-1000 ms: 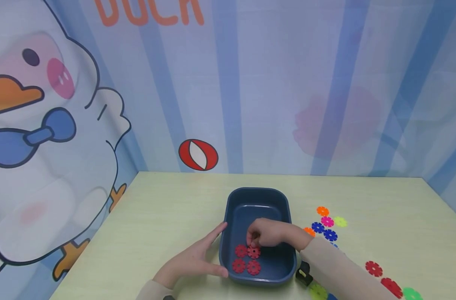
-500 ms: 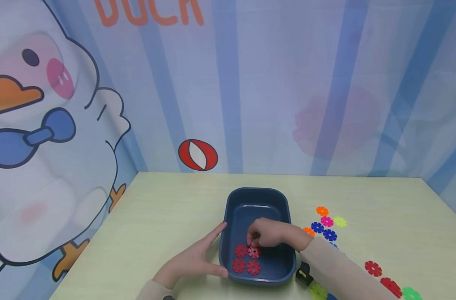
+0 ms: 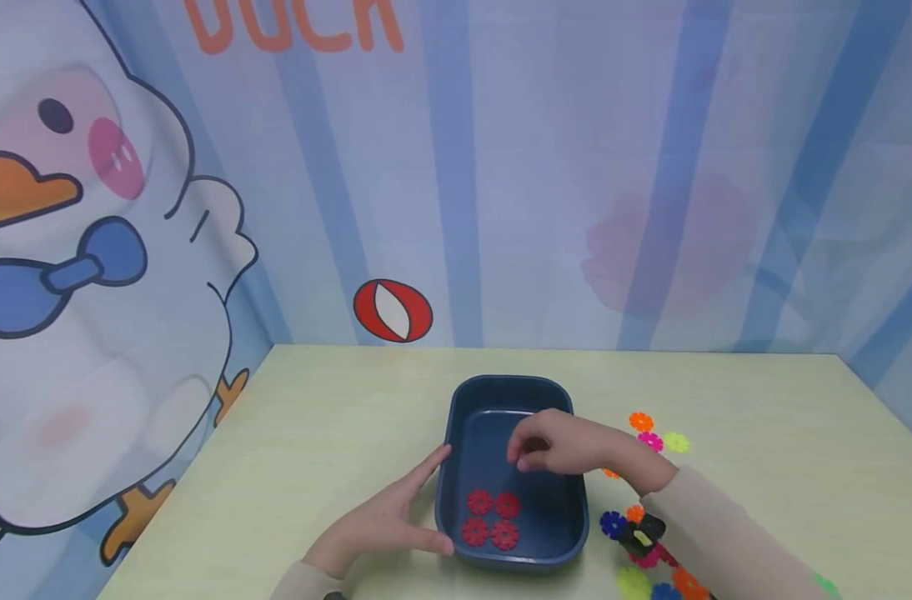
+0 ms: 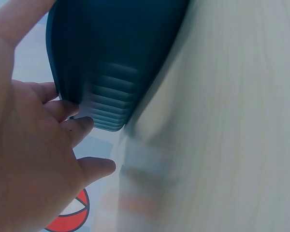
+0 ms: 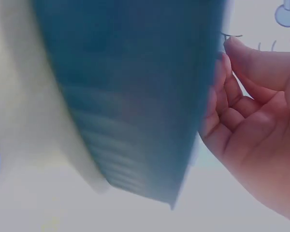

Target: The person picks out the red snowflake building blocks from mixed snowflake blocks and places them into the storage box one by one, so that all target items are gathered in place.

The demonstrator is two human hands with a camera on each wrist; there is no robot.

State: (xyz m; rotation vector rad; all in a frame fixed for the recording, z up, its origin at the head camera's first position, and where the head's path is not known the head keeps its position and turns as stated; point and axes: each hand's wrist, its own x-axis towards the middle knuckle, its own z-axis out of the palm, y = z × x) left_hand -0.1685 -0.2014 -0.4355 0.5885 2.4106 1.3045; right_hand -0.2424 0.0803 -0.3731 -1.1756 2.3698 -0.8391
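Observation:
A dark blue rectangular box (image 3: 549,521) stands on the table in the head view. Inside it, near the front left, several red snowflake-shaped plastic discs (image 3: 504,535) lie flat in two rows. My left hand (image 3: 384,521) rests against the box's left side with fingers spread and extended; the left wrist view shows fingertips touching the outer wall (image 4: 111,53). Above the box's middle right is my right hand (image 3: 576,446), its fingers loosely bent and apart from the discs. No piece shows between thumb and fingers in the right wrist view, where the box wall partly hides the fingers.
Loose snowflake discs lie right of the box: orange (image 3: 640,422), yellow (image 3: 676,442) and dark blue (image 3: 613,524) among them. Some are hidden under the right forearm. A black wrist device (image 3: 645,533) hangs there. A printed curtain (image 3: 531,183) stands behind the table.
My right hand has let go of the red disc at the back right of the group and risen up and to the right. The left hand stays at the box.

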